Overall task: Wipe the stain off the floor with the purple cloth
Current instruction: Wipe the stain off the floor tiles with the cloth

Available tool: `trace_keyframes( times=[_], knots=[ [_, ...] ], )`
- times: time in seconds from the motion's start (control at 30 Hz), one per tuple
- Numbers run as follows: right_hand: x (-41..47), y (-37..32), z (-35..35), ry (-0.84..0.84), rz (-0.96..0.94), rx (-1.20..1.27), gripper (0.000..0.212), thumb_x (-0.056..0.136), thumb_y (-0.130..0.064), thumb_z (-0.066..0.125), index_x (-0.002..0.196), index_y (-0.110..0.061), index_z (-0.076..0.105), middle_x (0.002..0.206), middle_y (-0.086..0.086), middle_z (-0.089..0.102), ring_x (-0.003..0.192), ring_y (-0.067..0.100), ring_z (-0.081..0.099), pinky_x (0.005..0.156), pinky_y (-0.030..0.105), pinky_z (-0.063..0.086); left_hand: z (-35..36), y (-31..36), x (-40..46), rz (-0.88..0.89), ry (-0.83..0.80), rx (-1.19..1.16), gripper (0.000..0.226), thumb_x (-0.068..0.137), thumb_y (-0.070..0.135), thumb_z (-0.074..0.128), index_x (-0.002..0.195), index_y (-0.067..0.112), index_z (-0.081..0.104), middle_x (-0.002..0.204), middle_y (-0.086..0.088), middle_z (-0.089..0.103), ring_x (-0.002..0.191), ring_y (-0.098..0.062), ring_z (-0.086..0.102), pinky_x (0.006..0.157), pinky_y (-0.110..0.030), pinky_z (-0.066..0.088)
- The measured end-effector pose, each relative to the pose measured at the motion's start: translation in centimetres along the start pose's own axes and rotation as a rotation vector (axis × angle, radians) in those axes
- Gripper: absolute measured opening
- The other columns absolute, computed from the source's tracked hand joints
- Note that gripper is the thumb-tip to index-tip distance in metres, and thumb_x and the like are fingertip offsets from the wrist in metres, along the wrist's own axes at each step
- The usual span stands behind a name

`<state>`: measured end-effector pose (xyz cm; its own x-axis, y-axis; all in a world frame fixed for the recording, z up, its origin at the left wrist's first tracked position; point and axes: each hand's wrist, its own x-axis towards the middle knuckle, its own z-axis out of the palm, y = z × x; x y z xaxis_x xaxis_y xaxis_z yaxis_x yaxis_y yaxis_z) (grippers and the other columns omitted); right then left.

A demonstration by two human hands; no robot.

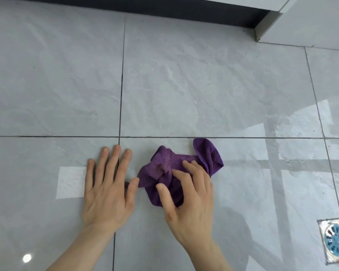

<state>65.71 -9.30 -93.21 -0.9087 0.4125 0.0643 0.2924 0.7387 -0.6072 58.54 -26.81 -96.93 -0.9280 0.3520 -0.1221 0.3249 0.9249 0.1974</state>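
Observation:
A crumpled purple cloth lies on the grey tiled floor, just below a horizontal grout line. My right hand presses down on the cloth's near right part, fingers spread and bent over the fabric. My left hand rests flat on the tile to the left of the cloth, fingers apart, its thumb tip touching the cloth's left edge. A faint yellowish smear shows on the tile near the grout line above the cloth. Whatever is under the cloth is hidden.
A square metal floor drain with a blue grate sits at the lower right. A dark skirting strip runs along the top, with a white cabinet base at the upper right. Window reflections shine on the right tiles.

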Motion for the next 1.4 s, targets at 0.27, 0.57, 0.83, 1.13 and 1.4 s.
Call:
trace_keyframes(
  times=[0.27,0.57,0.83,1.13,1.4],
  knots=[
    [1.7,1.3,3.3,-0.256,-0.291,-0.401,0.067,0.093,-0.076,0.04,0.153,-0.048,0.03,0.17,0.004,0.018,0.157,0.036,0.008,0.117,0.074,0.008,0.0,-0.1,-0.2,-0.002,0.019,0.017,0.068,0.101,0.053,0.022,0.161,0.02,0.025,0.17,-0.004,0.021,0.158,-0.025,0.012,0.126,-0.054,0.011],
    [7.4,0.9,5.0,-0.288,-0.44,-0.425,0.055,0.101,-0.062,0.032,0.154,-0.05,0.023,0.171,0.0,0.014,0.158,0.031,0.003,0.118,0.072,0.005,-0.1,0.0,-0.2,-0.033,0.014,0.032,0.074,0.096,0.048,0.036,0.158,0.009,0.029,0.169,-0.007,0.024,0.158,-0.025,0.012,0.126,-0.055,0.015],
    [15.4,3.5,3.0,-0.2,-0.191,-0.509,0.056,0.1,-0.062,0.029,0.154,-0.05,0.021,0.17,-0.001,0.017,0.157,0.032,0.008,0.117,0.072,0.005,-0.3,-0.1,-0.2,-0.022,0.005,0.027,0.074,0.096,0.047,0.034,0.161,0.014,0.02,0.17,-0.003,0.02,0.158,-0.024,0.011,0.126,-0.054,0.015],
    [8.5,5.4,1.4,-0.151,0.053,-0.533,0.056,0.102,-0.06,0.027,0.156,-0.05,0.016,0.171,0.001,0.012,0.158,0.032,0.004,0.118,0.072,0.008,-0.2,0.0,-0.1,-0.032,-0.033,0.017,0.076,0.096,0.05,0.031,0.162,0.015,0.019,0.17,-0.002,0.019,0.158,-0.025,0.01,0.125,-0.056,0.015],
    [-3.2,3.0,-0.5,-0.211,0.049,-0.488,0.059,0.1,-0.06,0.026,0.156,-0.049,0.015,0.172,0.003,0.007,0.157,0.034,0.004,0.117,0.073,0.01,-2.0,0.4,-2.9,0.033,0.044,0.044,0.077,0.094,0.051,0.034,0.161,0.014,0.022,0.169,-0.004,0.022,0.158,-0.025,0.011,0.125,-0.055,0.014]
  ],
)
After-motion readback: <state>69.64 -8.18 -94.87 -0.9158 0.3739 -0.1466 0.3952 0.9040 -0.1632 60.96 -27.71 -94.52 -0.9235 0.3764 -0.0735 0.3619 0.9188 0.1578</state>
